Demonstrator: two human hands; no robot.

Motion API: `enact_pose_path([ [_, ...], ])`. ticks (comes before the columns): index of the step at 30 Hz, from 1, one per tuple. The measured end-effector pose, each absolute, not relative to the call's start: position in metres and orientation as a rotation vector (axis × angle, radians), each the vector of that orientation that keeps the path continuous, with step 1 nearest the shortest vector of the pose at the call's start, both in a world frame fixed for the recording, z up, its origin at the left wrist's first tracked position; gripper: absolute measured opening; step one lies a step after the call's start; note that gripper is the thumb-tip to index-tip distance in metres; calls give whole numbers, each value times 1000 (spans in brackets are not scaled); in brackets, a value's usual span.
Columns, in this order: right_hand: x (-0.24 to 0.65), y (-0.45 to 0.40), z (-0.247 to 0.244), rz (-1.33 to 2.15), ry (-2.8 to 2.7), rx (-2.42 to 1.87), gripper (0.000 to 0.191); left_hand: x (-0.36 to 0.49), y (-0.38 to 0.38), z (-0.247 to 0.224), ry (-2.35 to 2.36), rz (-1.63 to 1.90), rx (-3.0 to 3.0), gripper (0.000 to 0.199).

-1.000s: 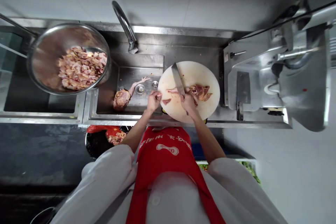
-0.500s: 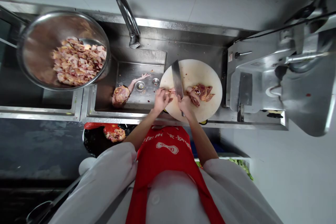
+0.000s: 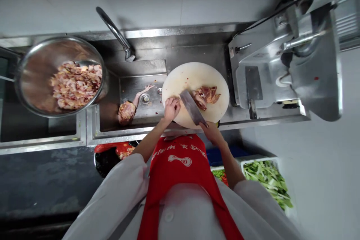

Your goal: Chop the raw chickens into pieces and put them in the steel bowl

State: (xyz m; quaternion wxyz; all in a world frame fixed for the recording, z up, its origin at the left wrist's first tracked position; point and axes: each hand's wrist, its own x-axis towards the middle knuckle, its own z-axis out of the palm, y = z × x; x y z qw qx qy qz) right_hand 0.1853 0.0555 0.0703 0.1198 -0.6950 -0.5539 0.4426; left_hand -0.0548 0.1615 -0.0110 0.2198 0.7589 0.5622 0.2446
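A round white cutting board (image 3: 176,73) lies over the right part of the sink. My right hand (image 3: 212,133) grips the handle of a cleaver (image 3: 192,107), whose broad blade lies slanted above the board, pointing up and left. At the board's left edge my left hand (image 3: 172,108) is closed, its fingers curled over a piece of chicken that is mostly hidden. A larger cut of raw chicken (image 3: 206,95) rests on the board just right of the blade. Down in the basin is a chicken leg (image 3: 127,111) with its foot still attached.
A big steel bowl (image 3: 32,82) of chopped chicken stands at the left, beside the faucet (image 3: 115,32). To the right is a steel slicing machine (image 3: 295,56), with another cleaver (image 3: 253,86) on a clear tray. Crates of green vegetables (image 3: 267,176) sit below the counter.
My right hand has drawn the cleaver down and right, away from my left hand, and its blade now slants more. My left fingers have curled in. The view has shifted.
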Motion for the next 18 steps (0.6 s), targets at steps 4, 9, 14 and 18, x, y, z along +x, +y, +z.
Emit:
enact_pose_path([
  [4,233,-1,82,1121,-1491,-2197,46,-15,190,-3,1304,600,2306,54],
  [9,253,-35,83,987,-1074,-2322,49,6,251,11,878,237,2520,45],
  [14,246,-59,79,1006,-678,-2242,45,-15,252,38,987,89,2584,34],
  [18,243,-65,81,1023,-461,-2164,42,15,225,52,898,91,2640,43],
])
